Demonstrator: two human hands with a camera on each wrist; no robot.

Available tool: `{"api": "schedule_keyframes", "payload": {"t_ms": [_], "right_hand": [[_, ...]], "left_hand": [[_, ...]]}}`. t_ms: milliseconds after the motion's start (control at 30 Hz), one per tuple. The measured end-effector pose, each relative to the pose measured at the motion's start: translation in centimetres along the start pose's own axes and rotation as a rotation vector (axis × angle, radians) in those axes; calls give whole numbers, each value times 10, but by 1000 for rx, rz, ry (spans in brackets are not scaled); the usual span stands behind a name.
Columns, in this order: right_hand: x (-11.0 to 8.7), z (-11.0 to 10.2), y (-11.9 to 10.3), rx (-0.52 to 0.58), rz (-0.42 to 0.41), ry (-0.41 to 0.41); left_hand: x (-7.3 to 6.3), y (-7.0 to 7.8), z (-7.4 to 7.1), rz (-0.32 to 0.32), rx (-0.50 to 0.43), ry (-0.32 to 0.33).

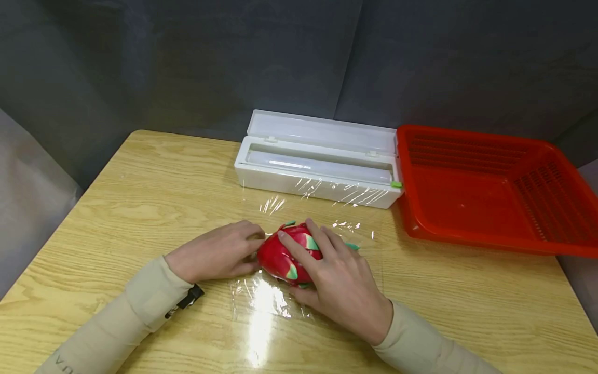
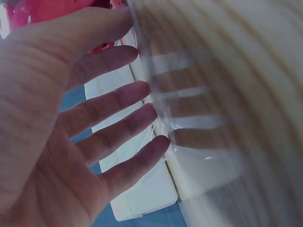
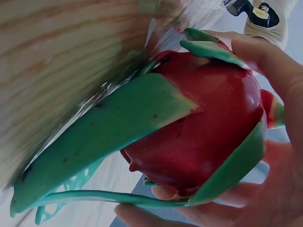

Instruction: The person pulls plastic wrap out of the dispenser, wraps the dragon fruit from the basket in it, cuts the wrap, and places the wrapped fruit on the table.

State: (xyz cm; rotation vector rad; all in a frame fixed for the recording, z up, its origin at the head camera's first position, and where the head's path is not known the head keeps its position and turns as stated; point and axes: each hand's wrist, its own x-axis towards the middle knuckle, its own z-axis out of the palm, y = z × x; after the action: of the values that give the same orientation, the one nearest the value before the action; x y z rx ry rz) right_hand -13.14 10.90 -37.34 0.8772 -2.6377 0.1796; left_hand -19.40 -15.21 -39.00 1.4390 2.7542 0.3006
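A red dragon fruit (image 1: 285,254) with green-tipped scales lies on a sheet of clear cling film (image 1: 268,301) on the table. My right hand (image 1: 343,280) grips the fruit from above and the right, its fingers and thumb spread around it. In the right wrist view, long green leaves of the dragon fruit (image 3: 208,118) point toward the tabletop. My left hand (image 1: 224,252) is at the fruit's left end, fingertips down at the film. The left wrist view shows its fingers (image 2: 113,106) loosely extended, tips against the shiny surface.
Behind the fruit stands a white cling film dispenser (image 1: 313,192), lid raised, with a film roll (image 1: 317,165) inside and a green slider (image 1: 396,184) at its right end. Film runs from its front toward the fruit. A red plastic basket (image 1: 467,236) stands right beside it.
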Motion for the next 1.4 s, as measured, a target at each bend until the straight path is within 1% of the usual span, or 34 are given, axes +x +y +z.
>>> {"api": "schedule_keyframes", "payload": {"t_ms": [133, 333, 667, 867, 1167, 1400], "right_hand": [[1, 0, 0, -7, 9, -16], [2, 0, 2, 11, 15, -43], [1, -2, 6, 73, 35, -59], [0, -3, 8, 80, 42, -59], [1, 0, 12, 74, 39, -50], [1, 1, 14, 77, 31, -42]], "left_hand": [[1, -1, 0, 0, 6, 2], [0, -2, 0, 6, 11, 12], [0, -1, 0, 6, 17, 18], [0, 0, 0, 10, 25, 17], [0, 1, -2, -5, 49, 6], [-2, 0, -5, -4, 57, 20]]}}
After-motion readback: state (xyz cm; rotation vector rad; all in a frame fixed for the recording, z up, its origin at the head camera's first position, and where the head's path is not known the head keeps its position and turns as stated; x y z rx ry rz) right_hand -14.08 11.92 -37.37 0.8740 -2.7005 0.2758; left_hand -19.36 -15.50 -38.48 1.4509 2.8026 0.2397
